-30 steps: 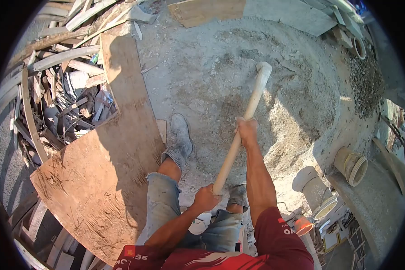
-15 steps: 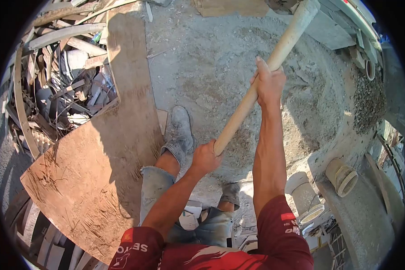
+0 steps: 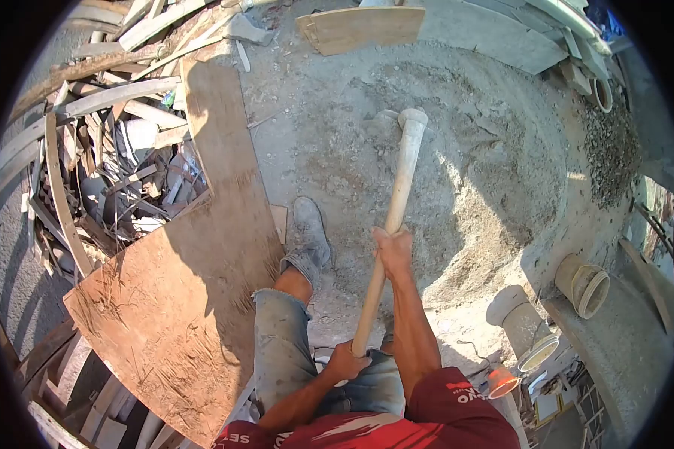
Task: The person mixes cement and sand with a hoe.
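Both my hands grip the pale wooden handle of a long hoe [image 3: 398,183]. My left hand [image 3: 348,362] is closed around the butt end, close to my body. Further up the shaft, my right hand [image 3: 394,248] is wrapped around the handle. The hoe's head [image 3: 412,117] is down at a mound of grey, sandy mix [image 3: 464,168] on the ground; its blade shows only in part. My left boot [image 3: 311,228], coated in grey dust, stands beside the mix.
A large plywood sheet [image 3: 165,299] lies at left, beside a heap of scrap wood [image 3: 127,165]. At right are two buckets, one tipped [image 3: 581,286] and one grey [image 3: 528,337], plus an orange container [image 3: 502,382] and dark gravel [image 3: 610,157]. A board [image 3: 361,28] stands at the back.
The hoe has swung downward from its raised position, its head now at the mix. Both hands have come lower and closer to my body, still gripping the handle. The view has shifted slightly.
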`<action>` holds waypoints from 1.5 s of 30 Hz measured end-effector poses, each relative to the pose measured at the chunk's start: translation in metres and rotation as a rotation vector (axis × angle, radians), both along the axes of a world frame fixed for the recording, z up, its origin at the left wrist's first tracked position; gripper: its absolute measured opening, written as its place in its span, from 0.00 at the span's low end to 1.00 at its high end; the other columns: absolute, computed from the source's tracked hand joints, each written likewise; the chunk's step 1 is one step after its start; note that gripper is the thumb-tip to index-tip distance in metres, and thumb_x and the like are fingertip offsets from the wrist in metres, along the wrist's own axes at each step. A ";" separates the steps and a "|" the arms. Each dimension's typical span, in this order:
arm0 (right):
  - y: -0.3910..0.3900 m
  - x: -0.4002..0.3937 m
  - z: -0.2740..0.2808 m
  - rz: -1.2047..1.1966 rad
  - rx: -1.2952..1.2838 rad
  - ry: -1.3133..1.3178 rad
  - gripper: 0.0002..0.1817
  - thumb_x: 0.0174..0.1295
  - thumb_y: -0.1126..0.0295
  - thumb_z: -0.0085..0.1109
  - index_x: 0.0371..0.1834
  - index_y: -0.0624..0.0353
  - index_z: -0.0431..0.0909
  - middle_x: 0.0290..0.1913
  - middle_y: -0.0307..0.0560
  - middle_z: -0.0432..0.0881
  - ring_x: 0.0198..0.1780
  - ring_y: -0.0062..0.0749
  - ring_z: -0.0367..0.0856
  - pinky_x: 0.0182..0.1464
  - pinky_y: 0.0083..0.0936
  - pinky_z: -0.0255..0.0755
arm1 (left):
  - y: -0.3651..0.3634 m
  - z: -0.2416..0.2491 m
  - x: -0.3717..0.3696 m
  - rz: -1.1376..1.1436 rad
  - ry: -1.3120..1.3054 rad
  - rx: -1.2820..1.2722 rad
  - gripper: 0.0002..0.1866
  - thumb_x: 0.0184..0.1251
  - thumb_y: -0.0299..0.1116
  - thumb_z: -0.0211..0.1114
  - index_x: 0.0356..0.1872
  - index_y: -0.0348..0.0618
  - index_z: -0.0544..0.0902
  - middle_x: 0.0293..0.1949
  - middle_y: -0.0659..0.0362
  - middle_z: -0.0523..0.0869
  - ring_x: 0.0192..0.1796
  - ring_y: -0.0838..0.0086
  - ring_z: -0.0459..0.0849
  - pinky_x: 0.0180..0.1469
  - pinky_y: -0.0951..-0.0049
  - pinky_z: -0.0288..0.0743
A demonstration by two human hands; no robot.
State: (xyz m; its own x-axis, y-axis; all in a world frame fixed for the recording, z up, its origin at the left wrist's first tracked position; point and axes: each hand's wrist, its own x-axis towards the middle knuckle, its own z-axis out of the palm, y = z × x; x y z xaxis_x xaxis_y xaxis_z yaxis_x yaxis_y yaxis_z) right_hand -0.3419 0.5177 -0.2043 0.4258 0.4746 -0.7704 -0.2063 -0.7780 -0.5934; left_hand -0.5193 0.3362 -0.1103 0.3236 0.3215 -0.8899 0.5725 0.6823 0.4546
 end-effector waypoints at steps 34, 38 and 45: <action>0.236 0.024 -0.040 0.080 0.262 -0.226 0.17 0.58 0.63 0.64 0.24 0.65 0.71 0.16 0.45 0.72 0.15 0.27 0.72 0.16 0.27 0.65 | 0.222 -0.100 0.011 -0.002 0.237 0.500 0.14 0.46 0.34 0.71 0.31 0.38 0.77 0.24 0.46 0.82 0.28 0.56 0.83 0.31 0.62 0.74; 0.225 0.034 -0.117 0.406 -0.046 -0.265 0.18 0.51 0.62 0.63 0.24 0.72 0.78 0.20 0.52 0.80 0.23 0.36 0.82 0.29 0.34 0.75 | 0.206 -0.081 0.048 0.173 0.085 0.220 0.14 0.46 0.32 0.71 0.31 0.37 0.77 0.21 0.53 0.80 0.24 0.68 0.79 0.29 0.68 0.73; 0.023 0.009 -0.018 0.157 -0.045 -0.161 0.16 0.52 0.66 0.65 0.33 0.70 0.72 0.19 0.46 0.76 0.18 0.29 0.76 0.19 0.27 0.70 | 0.020 -0.022 0.014 0.132 0.017 0.076 0.14 0.45 0.32 0.70 0.33 0.38 0.78 0.23 0.53 0.81 0.27 0.66 0.80 0.32 0.66 0.75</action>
